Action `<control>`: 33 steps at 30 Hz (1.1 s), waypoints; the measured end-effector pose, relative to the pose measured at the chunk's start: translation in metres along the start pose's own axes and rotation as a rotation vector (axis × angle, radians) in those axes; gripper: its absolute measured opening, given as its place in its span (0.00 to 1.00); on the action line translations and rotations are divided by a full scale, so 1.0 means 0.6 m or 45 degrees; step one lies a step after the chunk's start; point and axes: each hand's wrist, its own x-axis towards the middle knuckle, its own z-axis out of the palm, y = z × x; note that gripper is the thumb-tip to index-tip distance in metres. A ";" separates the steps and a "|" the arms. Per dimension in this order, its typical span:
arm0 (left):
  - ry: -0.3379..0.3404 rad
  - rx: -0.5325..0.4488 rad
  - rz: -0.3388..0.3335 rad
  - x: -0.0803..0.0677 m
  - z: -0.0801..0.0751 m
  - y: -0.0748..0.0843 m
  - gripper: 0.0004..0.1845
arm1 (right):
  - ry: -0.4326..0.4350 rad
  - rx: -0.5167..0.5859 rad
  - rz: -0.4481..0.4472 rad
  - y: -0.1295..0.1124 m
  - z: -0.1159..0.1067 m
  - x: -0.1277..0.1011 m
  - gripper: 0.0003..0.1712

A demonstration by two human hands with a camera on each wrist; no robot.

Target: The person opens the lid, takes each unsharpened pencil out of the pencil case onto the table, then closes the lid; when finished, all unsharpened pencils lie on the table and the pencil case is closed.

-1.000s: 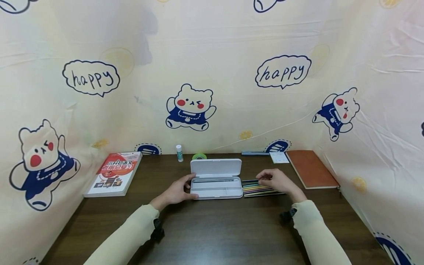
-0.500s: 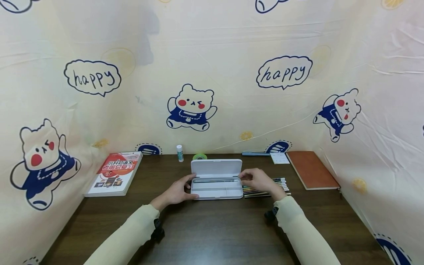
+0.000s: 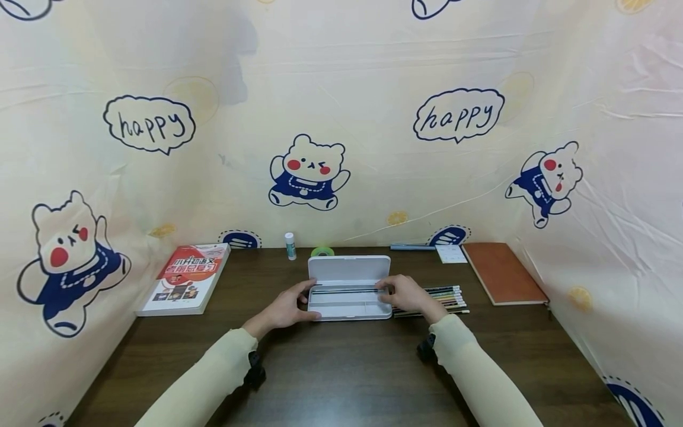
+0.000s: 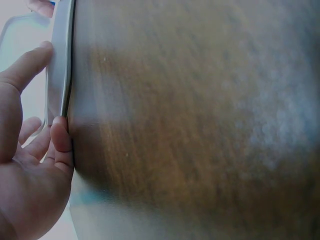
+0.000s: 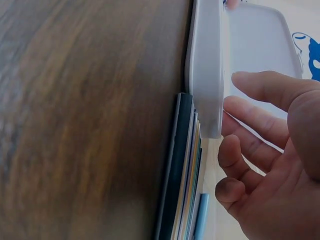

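Note:
A white pencil case lies open in the middle of the table, its lid raised at the back. Dark pencils lie along its rear compartment. My left hand grips the case's left end, thumb on the front side. In the left wrist view, the fingers curl around the end of the case. My right hand is over the case's right end, thumb and fingertips spread apart in the right wrist view; nothing shows between them. Several pencils lie beside the case, partly under that hand.
At the left is a thick book; a brown notebook lies at the right. Along the back stand a glue stick and green tape roll, with a blue pen-like item and white card. Patterned cloth hangs behind.
My right hand has moved left from above the loose pencils to the right end of the case, uncovering their ends. My left hand stays on the case.

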 end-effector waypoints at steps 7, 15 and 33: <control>-0.001 0.004 0.008 0.001 0.000 -0.001 0.50 | 0.017 -0.053 0.016 -0.003 0.003 0.007 0.12; -0.001 -0.005 0.006 0.002 0.001 0.000 0.50 | -0.009 -0.090 -0.009 -0.009 0.007 0.010 0.11; 0.012 -0.026 -0.002 0.001 0.002 0.000 0.50 | -0.104 -0.168 -0.087 -0.009 0.009 0.013 0.04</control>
